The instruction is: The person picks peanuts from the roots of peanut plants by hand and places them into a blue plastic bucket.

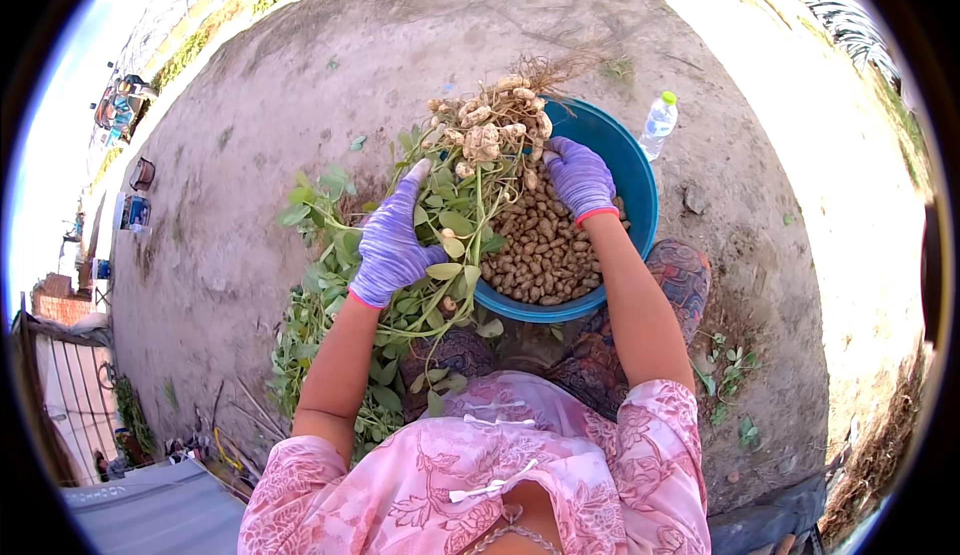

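A blue plastic tub [651,202] stands before me, partly filled with loose unshelled peanuts [544,247]. Over its left side lies an uprooted peanut plant, its leafy stems [450,217] toward me and a cluster of peanut pods [484,135] with thin roots at the far end. My left hand [397,236], in a purple knitted glove with a red cuff, is at the stems just below the pods; the leaves partly hide its grip. Gloved alike, my right hand [581,176] is at the right edge of the pod cluster, above the tub, with its fingertips partly hidden.
More peanut plants [315,315] are heaped left of the tub. A clear plastic bottle with a green cap [660,126] stands beyond its right rim. A stone [695,199] and fallen leaves [731,375] lie on the dirt ground at right. A motorcycle [124,109] is at far left.
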A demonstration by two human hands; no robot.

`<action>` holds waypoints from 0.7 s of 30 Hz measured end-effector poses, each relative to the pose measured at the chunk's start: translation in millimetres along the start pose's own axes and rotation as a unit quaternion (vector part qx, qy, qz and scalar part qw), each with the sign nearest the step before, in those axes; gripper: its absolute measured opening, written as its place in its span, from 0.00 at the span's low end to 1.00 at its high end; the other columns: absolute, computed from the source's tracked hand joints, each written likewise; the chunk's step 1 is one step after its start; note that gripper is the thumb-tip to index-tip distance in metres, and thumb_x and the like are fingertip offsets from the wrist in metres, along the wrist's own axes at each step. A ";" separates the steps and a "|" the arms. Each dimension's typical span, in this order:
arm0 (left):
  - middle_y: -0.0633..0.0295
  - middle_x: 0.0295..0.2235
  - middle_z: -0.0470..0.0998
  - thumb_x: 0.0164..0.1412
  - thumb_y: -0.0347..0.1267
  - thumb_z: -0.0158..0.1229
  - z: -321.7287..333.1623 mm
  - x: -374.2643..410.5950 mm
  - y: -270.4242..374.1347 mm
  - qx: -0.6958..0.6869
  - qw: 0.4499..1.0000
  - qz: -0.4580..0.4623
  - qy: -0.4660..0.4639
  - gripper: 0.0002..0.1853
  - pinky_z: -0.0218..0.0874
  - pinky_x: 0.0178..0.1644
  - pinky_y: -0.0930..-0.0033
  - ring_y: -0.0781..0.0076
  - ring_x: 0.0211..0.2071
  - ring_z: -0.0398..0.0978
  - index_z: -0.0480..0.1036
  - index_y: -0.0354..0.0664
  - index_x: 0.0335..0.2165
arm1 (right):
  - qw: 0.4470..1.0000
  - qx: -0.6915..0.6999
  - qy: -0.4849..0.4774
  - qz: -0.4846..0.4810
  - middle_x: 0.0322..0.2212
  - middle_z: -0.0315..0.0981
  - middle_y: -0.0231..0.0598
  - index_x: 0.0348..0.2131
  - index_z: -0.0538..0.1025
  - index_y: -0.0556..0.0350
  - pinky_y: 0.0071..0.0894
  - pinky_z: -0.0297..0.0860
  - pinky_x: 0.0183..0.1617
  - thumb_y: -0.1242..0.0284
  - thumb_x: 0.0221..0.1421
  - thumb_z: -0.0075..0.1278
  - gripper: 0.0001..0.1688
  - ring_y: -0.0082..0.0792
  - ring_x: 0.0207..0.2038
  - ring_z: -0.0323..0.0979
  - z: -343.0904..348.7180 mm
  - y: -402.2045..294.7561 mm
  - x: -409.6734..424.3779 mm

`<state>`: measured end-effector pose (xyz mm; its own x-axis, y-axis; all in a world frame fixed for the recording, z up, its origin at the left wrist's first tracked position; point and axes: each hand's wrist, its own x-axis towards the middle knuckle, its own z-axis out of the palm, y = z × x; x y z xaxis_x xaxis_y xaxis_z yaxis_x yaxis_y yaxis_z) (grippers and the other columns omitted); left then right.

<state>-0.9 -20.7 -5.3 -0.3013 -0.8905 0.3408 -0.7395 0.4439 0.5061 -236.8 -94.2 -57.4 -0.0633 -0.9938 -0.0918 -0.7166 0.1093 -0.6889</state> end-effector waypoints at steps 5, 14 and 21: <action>0.49 0.43 0.68 0.32 0.34 0.65 0.9 -2.7 -0.9 -0.022 1.000 -0.022 0.002 0.45 0.59 0.46 0.64 0.56 0.42 0.68 0.54 0.37 0.51 | 0.996 0.069 -0.050 0.021 0.31 0.72 0.43 0.36 0.73 0.52 0.31 0.62 0.41 0.57 0.49 0.45 0.21 0.35 0.34 0.69 -20.4 8.7 5.3; 0.52 0.45 0.67 0.35 0.39 0.63 -1.9 -4.7 7.5 0.048 0.997 -0.031 -0.056 0.42 0.58 0.48 0.64 0.58 0.44 0.66 0.56 0.38 0.50 | 0.981 0.178 0.001 -0.076 0.35 0.71 0.41 0.41 0.70 0.51 0.28 0.64 0.42 0.63 0.47 0.49 0.21 0.33 0.37 0.69 -16.9 0.0 19.9; 0.53 0.43 0.68 0.34 0.38 0.63 -0.5 -4.0 12.1 0.079 0.994 -0.027 -0.076 0.42 0.58 0.46 0.63 0.56 0.42 0.67 0.57 0.39 0.50 | 0.997 0.053 0.010 -0.050 0.30 0.69 0.51 0.36 0.64 0.54 0.42 0.63 0.40 0.69 0.48 0.42 0.13 0.52 0.37 0.67 -13.5 -7.7 13.8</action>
<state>-8.3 -11.7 -0.2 -0.3382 -0.9224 0.1867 -0.8387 0.3854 0.3848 -241.6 -109.0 -43.7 -0.0107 -0.9999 -0.0052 -0.6421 0.0109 -0.7666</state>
